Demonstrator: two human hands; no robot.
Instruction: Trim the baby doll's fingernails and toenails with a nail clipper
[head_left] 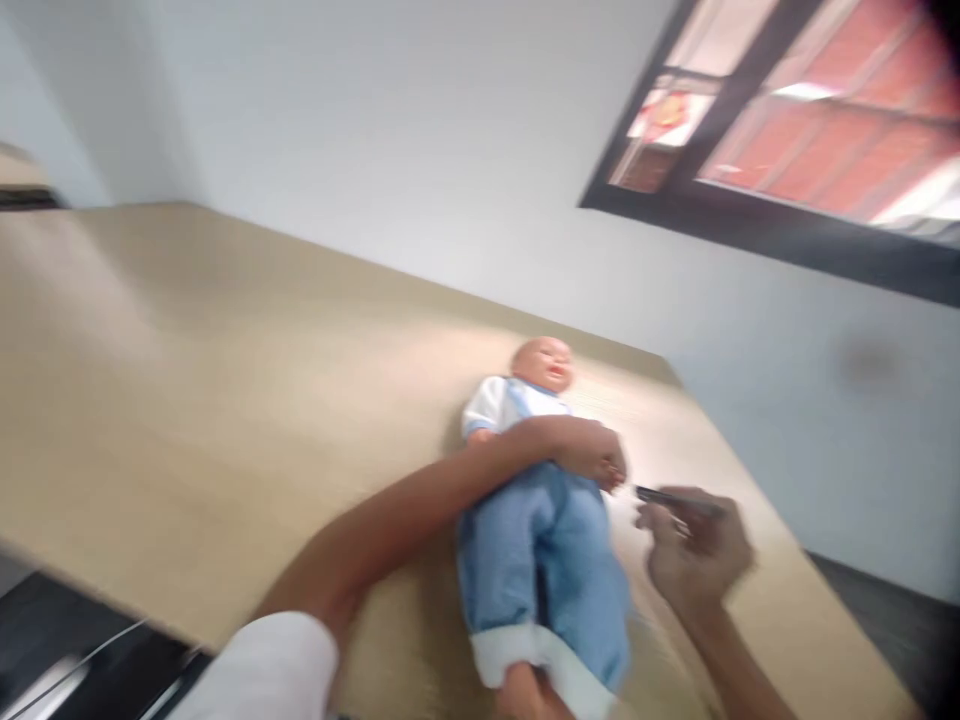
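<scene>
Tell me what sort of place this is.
Probably an indoor room in a home or a care-training space: a wide light wooden table set against a plain white wall, a dark-framed window, and a baby doll in blue trousers lying on the table.

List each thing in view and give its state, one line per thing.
Baby doll: lying on its back on the table, dressed in blue trousers and a white top.
Left hand: resting on the doll's middle.
Right hand: closed on a thin dark tool, beside the doll.
Thin dark tool: held level, tip toward the doll; blurred.
Table: bears the doll.
Window: appears closed.
</scene>
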